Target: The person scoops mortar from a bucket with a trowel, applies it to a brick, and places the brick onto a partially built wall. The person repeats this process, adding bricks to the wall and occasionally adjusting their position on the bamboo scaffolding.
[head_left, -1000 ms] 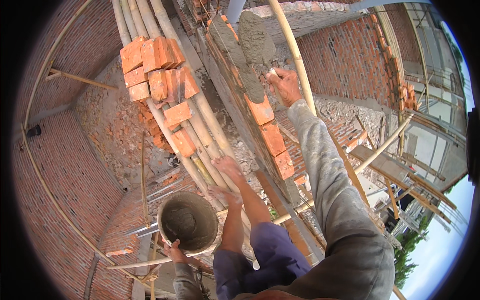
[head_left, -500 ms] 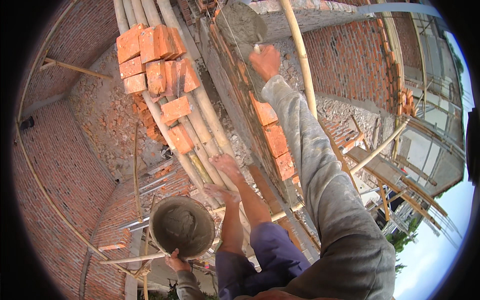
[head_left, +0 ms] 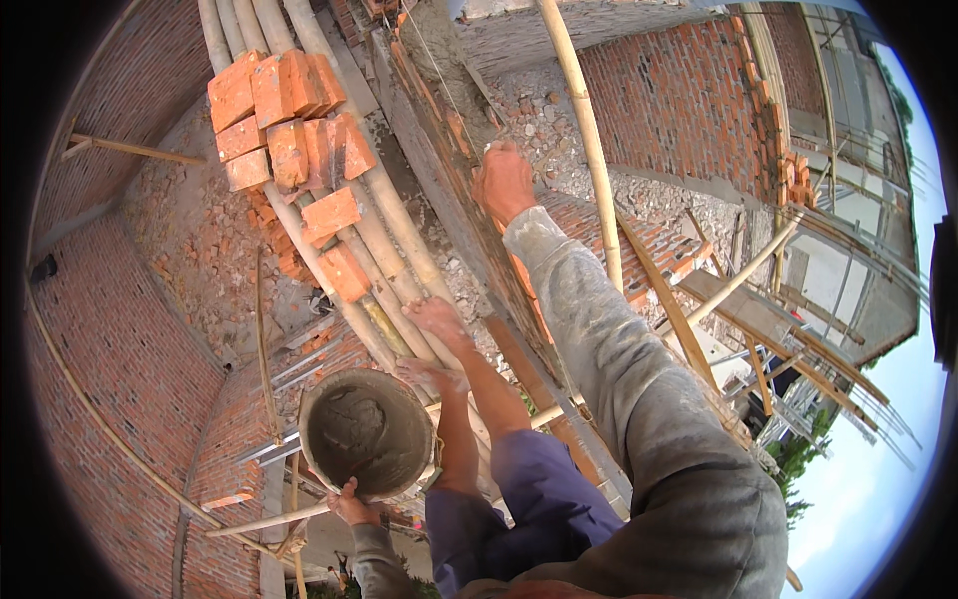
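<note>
My right hand (head_left: 504,185) is closed around a trowel handle on top of the brick wall (head_left: 469,215); the blade is mostly hidden. A strip of wet grey mortar (head_left: 439,55) lies on the wall beyond the hand, beside a taut string line (head_left: 431,75). My left hand (head_left: 349,502) grips the near rim of a round metal pan (head_left: 317,414) with mortar in it, held low at my left. My bare feet (head_left: 439,321) stand on bamboo scaffold poles (head_left: 384,225).
A stack of orange bricks (head_left: 289,110) rests on the bamboo poles to the left. An upright bamboo pole (head_left: 589,150) stands just right of the wall. Rubble covers the ground far below on both sides. More brick walls (head_left: 689,95) surround the site.
The trowel's load of mortar, seen raised earlier, now lies on the wall top. My right hand has come back along the wall toward me. The pan has barely shifted.
</note>
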`<state>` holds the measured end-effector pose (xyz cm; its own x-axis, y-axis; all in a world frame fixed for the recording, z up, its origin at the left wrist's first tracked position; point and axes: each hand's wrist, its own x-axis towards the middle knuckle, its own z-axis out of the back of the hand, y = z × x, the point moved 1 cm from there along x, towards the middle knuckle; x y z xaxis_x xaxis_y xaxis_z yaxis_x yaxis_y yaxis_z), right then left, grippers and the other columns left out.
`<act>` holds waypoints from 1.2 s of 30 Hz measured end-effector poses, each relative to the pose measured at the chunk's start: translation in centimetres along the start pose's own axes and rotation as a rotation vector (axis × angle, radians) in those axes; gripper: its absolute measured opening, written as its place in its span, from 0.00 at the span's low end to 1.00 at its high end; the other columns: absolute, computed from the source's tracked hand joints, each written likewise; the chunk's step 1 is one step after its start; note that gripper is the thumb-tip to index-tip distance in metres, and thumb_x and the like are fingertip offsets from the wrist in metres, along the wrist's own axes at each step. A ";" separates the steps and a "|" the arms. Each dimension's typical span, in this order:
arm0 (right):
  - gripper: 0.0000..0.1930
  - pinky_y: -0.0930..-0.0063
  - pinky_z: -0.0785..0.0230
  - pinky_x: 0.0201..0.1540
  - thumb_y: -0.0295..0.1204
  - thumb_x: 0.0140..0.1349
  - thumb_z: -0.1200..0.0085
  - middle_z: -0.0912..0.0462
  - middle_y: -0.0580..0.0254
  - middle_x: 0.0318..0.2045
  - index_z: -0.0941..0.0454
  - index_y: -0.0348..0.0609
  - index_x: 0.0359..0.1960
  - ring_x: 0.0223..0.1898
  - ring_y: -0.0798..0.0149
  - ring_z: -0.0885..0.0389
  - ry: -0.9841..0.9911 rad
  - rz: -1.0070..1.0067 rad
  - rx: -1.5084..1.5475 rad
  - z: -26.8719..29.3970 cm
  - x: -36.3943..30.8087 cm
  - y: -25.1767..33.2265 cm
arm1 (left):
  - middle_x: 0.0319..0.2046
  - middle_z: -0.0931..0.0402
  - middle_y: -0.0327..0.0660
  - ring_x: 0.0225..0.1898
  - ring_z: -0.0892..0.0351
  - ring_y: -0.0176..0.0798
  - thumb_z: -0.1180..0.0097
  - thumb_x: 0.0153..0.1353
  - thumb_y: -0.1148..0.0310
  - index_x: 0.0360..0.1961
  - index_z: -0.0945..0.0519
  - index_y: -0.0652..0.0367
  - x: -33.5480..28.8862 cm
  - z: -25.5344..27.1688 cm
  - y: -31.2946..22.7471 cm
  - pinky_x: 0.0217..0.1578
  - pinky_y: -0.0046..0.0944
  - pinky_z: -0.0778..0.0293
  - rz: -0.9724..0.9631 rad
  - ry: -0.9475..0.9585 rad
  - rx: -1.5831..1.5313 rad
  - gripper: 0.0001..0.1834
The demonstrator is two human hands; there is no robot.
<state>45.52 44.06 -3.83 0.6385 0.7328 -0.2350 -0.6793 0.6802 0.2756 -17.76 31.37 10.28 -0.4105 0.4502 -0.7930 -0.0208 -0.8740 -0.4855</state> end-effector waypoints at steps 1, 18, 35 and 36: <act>0.09 0.48 0.18 0.45 0.21 0.57 0.40 0.17 0.33 0.43 0.16 0.26 0.37 0.43 0.34 0.13 0.033 -0.002 -0.021 0.1 -1.8 -0.2 | 0.50 0.18 0.40 0.51 0.19 0.48 0.38 0.50 0.81 0.56 0.19 0.56 -0.1 -0.2 -0.1 0.58 0.56 0.22 -0.011 0.022 -0.023 0.28; 0.18 0.48 0.18 0.51 0.35 0.56 0.38 0.12 0.35 0.43 0.16 0.31 0.42 0.46 0.36 0.11 0.032 -0.034 0.017 6.0 14.9 1.6 | 0.52 0.17 0.44 0.48 0.18 0.50 0.39 0.51 0.84 0.59 0.21 0.59 2.1 2.1 1.3 0.53 0.55 0.19 0.015 -0.017 -0.015 0.30; 0.11 0.53 0.23 0.38 0.30 0.64 0.43 0.15 0.45 0.33 0.19 0.31 0.39 0.32 0.45 0.14 0.173 -0.097 0.093 12.5 -17.6 -7.6 | 0.49 0.16 0.39 0.47 0.20 0.41 0.39 0.49 0.81 0.53 0.16 0.62 -2.0 -0.8 3.1 0.56 0.44 0.24 -0.072 0.041 -0.010 0.26; 0.11 0.57 0.25 0.36 0.30 0.66 0.45 0.16 0.51 0.32 0.19 0.31 0.40 0.30 0.51 0.16 0.266 -0.158 0.321 14.7 -16.9 -7.3 | 0.47 0.16 0.38 0.45 0.19 0.41 0.39 0.49 0.81 0.51 0.16 0.62 -2.4 -0.8 3.2 0.55 0.43 0.24 -0.129 0.107 -0.036 0.24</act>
<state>45.08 26.46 11.84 0.5816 0.6276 -0.5176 -0.4073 0.7754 0.4826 -16.12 27.64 10.34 -0.3069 0.5769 -0.7569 -0.0341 -0.8015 -0.5971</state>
